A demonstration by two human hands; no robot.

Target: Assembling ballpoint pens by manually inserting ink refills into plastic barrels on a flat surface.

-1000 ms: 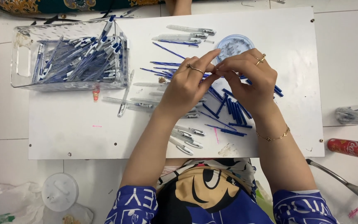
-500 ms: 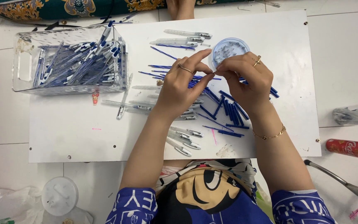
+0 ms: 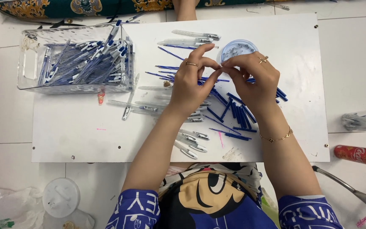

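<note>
My left hand and my right hand meet fingertip to fingertip above the white board, pinching a thin blue pen refill between them. Under the hands lies a scatter of blue refills and clear pen barrels. Just beyond the fingertips stands a small round blue-rimmed dish of tiny parts. Both hands wear rings; the right wrist has a thin bracelet.
A clear plastic bin full of finished blue pens sits at the board's left rear. More clear barrels lie at the back. A red can lies on the floor at right, a white round lid at lower left.
The hands have shifted slightly toward the dish and their fingertips have drawn closer together; the view has moved a little.
</note>
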